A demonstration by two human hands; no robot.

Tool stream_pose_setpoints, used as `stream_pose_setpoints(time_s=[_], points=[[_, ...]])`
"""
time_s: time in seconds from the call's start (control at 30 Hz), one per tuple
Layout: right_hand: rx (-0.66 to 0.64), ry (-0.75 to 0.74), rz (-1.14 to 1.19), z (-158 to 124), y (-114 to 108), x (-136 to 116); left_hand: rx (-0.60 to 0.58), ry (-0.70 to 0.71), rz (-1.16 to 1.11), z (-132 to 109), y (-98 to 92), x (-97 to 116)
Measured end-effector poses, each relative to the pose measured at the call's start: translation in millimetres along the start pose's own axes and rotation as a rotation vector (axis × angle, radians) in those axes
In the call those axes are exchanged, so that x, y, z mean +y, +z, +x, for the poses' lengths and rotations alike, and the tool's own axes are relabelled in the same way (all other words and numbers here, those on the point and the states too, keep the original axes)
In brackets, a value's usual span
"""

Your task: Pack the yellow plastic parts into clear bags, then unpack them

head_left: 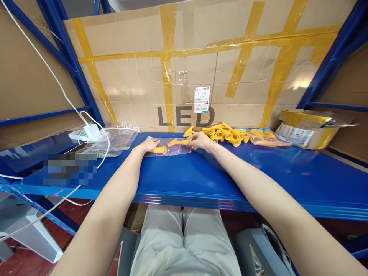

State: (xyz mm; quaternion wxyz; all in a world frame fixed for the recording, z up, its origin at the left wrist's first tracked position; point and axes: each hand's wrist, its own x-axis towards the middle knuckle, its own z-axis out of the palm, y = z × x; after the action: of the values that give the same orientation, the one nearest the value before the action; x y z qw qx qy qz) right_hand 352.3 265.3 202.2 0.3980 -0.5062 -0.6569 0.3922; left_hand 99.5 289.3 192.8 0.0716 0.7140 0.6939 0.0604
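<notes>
A clear plastic bag (175, 150) lies flat on the blue shelf (201, 180) in front of me. My left hand (149, 145) rests on the bag's left end, fingers closed beside a yellow plastic piece (158, 150) inside it. My right hand (200, 141) pinches a second yellow piece (178, 142) at the bag's right end. Just right of that hand lies a loose pile of yellow plastic pieces (225, 134).
Bagged yellow pieces (266, 138) and an open taped carton (307, 128) lie at the right. A stack of clear bags (115, 142), a white charger (91, 131) and cables lie at the left. A large taped cardboard sheet marked LED (201, 69) stands behind.
</notes>
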Motion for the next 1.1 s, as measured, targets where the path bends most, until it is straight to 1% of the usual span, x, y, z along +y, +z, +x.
stream_pose_setpoints(time_s=[0.07,0.23,0.27,0.33,0.43,0.47,0.53,0.63,0.7,0.9,1.0,1.1], points=[[-0.018,-0.015,-0.007,-2.3,8.0,-0.7,-0.033,0.031,-0.016,-3.6,-0.8,5.6],[-0.233,-0.028,0.018,-10.8,13.2,-5.3,-0.099,0.112,-0.016,-4.8,0.7,12.1],[-0.254,-0.032,0.032,-11.3,12.8,-5.3,-0.108,0.127,-0.015,-4.8,1.0,12.7],[-0.229,-0.050,0.043,-10.4,12.1,-3.9,-0.126,0.158,-0.021,-6.0,1.1,14.5],[-0.101,-0.074,0.030,-8.1,12.2,-0.8,-0.148,0.212,-0.041,-11.6,0.1,20.5],[-0.078,-0.075,0.023,-8.0,12.6,-0.3,-0.152,0.225,-0.047,-14.1,-0.3,23.3],[-0.098,-0.079,0.014,-9.3,13.6,-0.6,-0.159,0.234,-0.056,-18.9,-1.0,29.2],[-0.192,-0.104,0.006,-11.5,15.6,-1.5,-0.168,0.222,-0.054,-23.6,-1.4,35.6],[-0.197,-0.129,-0.004,-11.0,17.1,-0.4,-0.169,0.219,-0.045,-24.6,-1.5,37.4],[-0.069,-0.175,-0.039,-3.1,22.6,9.0,-0.164,0.258,-0.014,-22.9,0.1,37.7],[-0.016,-0.160,-0.044,-2.1,24.6,10.2,-0.156,0.245,-0.007,-24.3,-0.2,39.0],[-0.006,-0.125,-0.012,-2.9,24.9,9.3,-0.155,0.215,0.003,-27.0,-1.9,40.8]])
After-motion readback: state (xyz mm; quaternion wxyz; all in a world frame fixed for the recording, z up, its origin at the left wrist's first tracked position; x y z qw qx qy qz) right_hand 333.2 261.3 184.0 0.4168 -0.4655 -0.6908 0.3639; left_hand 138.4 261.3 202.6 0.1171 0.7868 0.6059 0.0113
